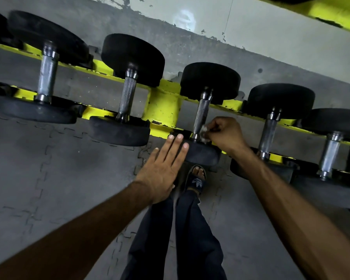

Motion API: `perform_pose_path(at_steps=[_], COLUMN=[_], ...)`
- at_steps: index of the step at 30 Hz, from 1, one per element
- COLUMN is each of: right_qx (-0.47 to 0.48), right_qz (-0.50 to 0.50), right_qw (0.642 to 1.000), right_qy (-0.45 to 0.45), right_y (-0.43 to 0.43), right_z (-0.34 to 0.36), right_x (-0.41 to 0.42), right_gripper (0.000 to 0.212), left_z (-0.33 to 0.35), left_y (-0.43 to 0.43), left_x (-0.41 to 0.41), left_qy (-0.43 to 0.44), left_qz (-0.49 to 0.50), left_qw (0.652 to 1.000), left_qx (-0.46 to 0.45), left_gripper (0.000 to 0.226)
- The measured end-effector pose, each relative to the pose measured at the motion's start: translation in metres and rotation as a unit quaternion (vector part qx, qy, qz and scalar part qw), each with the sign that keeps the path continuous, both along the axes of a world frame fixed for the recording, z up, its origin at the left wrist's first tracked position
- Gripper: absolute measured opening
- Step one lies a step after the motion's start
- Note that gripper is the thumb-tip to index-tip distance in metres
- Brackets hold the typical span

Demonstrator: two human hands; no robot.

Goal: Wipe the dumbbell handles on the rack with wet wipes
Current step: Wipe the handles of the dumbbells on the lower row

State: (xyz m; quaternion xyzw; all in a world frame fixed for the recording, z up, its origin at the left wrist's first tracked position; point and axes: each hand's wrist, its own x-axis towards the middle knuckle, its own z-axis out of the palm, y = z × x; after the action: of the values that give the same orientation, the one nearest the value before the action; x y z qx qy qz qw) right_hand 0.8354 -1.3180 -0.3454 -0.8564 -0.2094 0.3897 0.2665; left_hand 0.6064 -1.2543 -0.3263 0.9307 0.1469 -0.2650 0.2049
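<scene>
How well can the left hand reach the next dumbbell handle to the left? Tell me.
Probably yes: the left hand lies open, holding nothing, and that dumbbell handle stands bare, nothing across it. The wet wipe is in the right hand.

We pinch a white wet wipe [204,133] against the middle dumbbell handle [200,115] with our right hand [225,134], our left hand [163,170] flat, fingertips [180,136] on its near head [204,154], yellow rack [164,110] beneath.

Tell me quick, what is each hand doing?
Left hand: open, straight fingers on the dumbbell's near end.
Right hand: closed, pinching a wet wipe against its handle.
</scene>
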Motion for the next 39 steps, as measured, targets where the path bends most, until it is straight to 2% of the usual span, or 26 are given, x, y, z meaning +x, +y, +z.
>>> perform_pose_path(at_steps=[2,4,7,9,10,12,13,14,18,22,25,27,30,32,34,38,39], right_qx=[-0.013,0.032,0.113,0.121,0.106,0.046,0.024,0.019,-0.007,-0.028,-0.041,-0.085,-0.145,-0.116,-0.066,0.032,0.053], right_qz=[0.036,0.014,0.058,0.167,0.259,0.438,0.482,0.494,0.440,0.592,0.612,0.622,0.670,0.691,0.668,0.480,0.455], right_qw=[0.999,0.999,0.987,0.968,0.948,0.885,0.861,0.850,0.850,0.774,0.728,0.700,0.667,0.669,0.700,0.838,0.854], right_qy=[0.010,0.009,-0.098,-0.141,-0.148,-0.150,-0.160,-0.182,-0.289,-0.223,-0.304,-0.341,-0.291,-0.247,-0.246,-0.259,-0.248], right_y=[-0.005,-0.003,0.008,0.017,0.021,0.028,0.032,0.037,0.044,0.045,0.063,0.075,0.083,0.083,0.079,0.045,0.032], right_z=[0.002,0.005,0.003,0.004,0.005,0.009,0.012,0.015,0.018,0.011,0.019,0.022,0.020,0.020,0.022,0.015,0.013], right_x=[0.001,0.000,0.002,0.006,0.007,0.007,0.009,0.011,0.021,0.005,0.007,0.004,-0.010,-0.012,0.001,0.029,0.028], right_gripper=[0.012,0.006,0.009,0.013,0.014,0.014,0.014,0.014,0.015,0.007,0.010,0.019,0.024,0.018,0.008,0.007,0.008], left_z=[0.000,0.000,0.001,0.001,0.001,0.000,0.000,0.000,0.002,0.004,0.003,0.002,0.002,0.003,0.003,0.002,0.002], left_y=[-0.001,-0.003,-0.005,-0.005,-0.004,-0.003,-0.003,-0.003,-0.006,-0.009,-0.010,-0.011,-0.012,-0.012,-0.011,-0.011,-0.012], left_x=[0.001,0.001,0.002,0.002,0.002,0.001,0.000,0.000,-0.001,0.000,0.001,0.000,0.000,0.000,0.000,-0.002,-0.001], left_qy=[-0.001,-0.001,0.002,-0.003,-0.007,-0.011,-0.014,-0.018,-0.023,-0.024,-0.036,-0.038,-0.039,-0.037,-0.038,-0.041,-0.045], left_qz=[0.001,0.008,0.011,0.009,0.008,0.008,0.010,0.012,0.026,0.030,0.040,0.039,0.039,0.040,0.040,0.047,0.051], left_qw=[1.000,1.000,1.000,1.000,1.000,1.000,1.000,1.000,0.999,0.999,0.998,0.998,0.998,0.998,0.998,0.998,0.998], left_qx=[0.002,0.003,0.001,0.004,0.007,0.007,0.006,0.006,0.003,0.005,0.010,0.014,0.018,0.020,0.020,0.017,0.016], left_gripper=[0.125,0.125,0.121,0.122,0.123,0.126,0.126,0.126,0.123,0.120,0.121,0.122,0.123,0.124,0.125,0.126,0.126])
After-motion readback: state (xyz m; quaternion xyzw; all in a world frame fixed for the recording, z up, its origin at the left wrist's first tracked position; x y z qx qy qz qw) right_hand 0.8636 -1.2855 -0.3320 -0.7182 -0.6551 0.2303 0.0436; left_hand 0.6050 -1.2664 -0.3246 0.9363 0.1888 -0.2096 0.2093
